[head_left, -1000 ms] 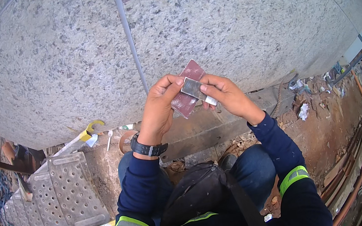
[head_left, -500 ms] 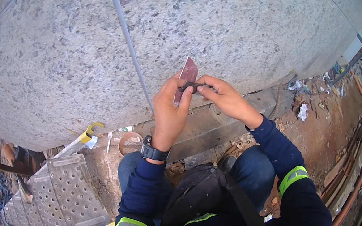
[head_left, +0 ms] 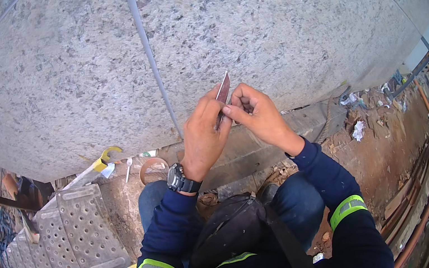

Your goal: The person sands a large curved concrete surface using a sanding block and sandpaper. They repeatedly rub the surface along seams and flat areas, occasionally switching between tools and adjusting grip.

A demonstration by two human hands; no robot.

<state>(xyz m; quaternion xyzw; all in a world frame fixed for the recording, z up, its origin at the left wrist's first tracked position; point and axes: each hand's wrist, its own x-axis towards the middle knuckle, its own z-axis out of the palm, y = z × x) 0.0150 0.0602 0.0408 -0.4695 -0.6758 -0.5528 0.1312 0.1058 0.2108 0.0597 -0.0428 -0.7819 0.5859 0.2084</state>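
My left hand (head_left: 204, 134) is closed on a reddish-brown sheet of sandpaper (head_left: 223, 89), now seen nearly edge-on, its pale edge pointing up. My right hand (head_left: 262, 121) is closed, fingers curled and thumb pressed beside my left thumb at the sheet. The small dark flat piece is mostly hidden between my fingers, so I cannot make out its shape. Both hands are held just in front of a speckled pale grey wall (head_left: 74, 72), which has a grey vertical strip (head_left: 145, 43) running down it.
Perforated metal steps with a yellow hook (head_left: 103, 163) lie at lower left, beside a brown ring (head_left: 148, 169) and white spoon (head_left: 128, 168). Rope (head_left: 328, 118) and paper scraps (head_left: 358, 131) lie right along the wall's foot. Long boards (head_left: 412, 211) and pipes are at lower right.
The sandpaper has turned from flat-on to nearly edge-on, and the grey piece has gone mostly out of sight behind my fingers. My right hand's fingers have curled up higher.
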